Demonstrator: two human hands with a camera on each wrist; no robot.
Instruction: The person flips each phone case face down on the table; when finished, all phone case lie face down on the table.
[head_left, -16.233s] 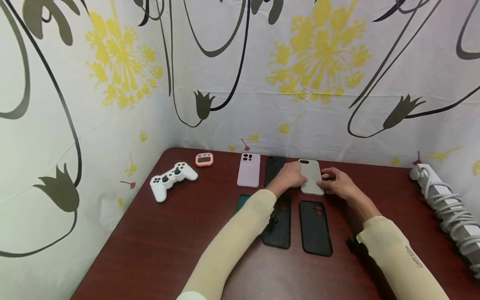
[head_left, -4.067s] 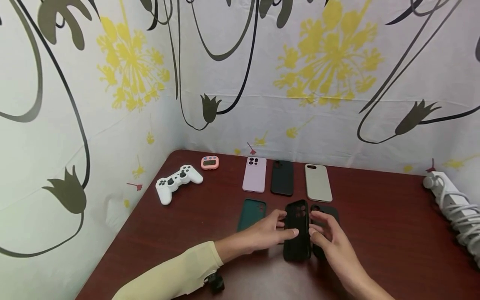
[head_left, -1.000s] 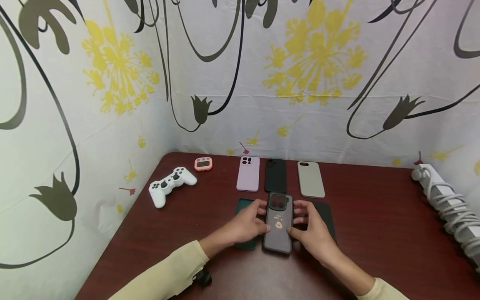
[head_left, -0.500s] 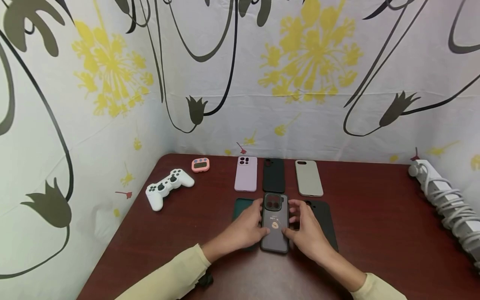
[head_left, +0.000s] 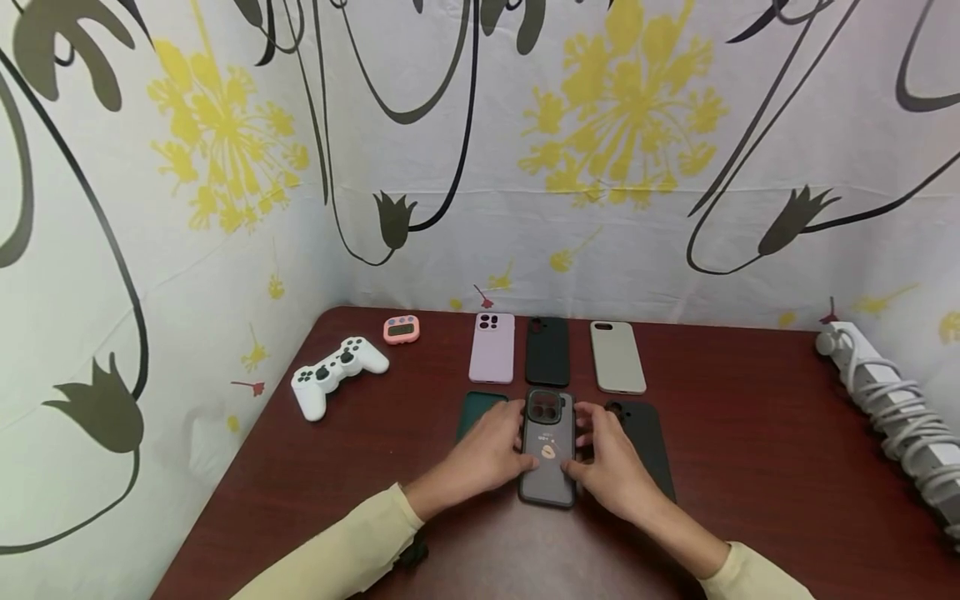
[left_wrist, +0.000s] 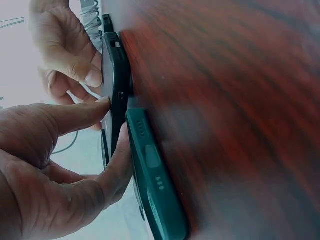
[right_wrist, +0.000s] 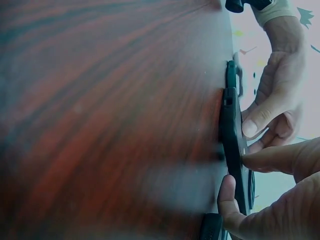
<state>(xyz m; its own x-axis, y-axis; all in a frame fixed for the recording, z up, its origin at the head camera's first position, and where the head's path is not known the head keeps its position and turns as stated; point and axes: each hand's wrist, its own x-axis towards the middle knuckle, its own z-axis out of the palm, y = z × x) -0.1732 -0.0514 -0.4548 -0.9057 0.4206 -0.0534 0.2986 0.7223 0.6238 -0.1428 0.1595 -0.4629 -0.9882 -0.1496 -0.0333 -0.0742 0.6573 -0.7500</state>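
Observation:
A smoky-backed phone case [head_left: 547,450] with a black frame, a large camera ring and a small printed figure lies back up in the middle of the front row. My left hand [head_left: 480,450] pinches its left long edge, thumb on top and fingers along the side. From the opposite edge my right hand [head_left: 611,467] pinches it likewise. A teal phone case [head_left: 480,412] is partly covered by the left hand; its side shows in the left wrist view, close beside the fingers. To the right, a black phone case [head_left: 648,442] lies partly behind the right hand.
Lilac [head_left: 492,348], black [head_left: 547,352] and light grey [head_left: 618,358] phone cases form a back row. A white game controller [head_left: 337,377] and pink timer [head_left: 401,330] lie left. A white power strip [head_left: 892,408] wrapped in cable lies along the right side.
Earlier both hands were at the light grey case, then held the smoky case inside up over the right black case. It has since been turned back up and brought left, down between its neighbours.

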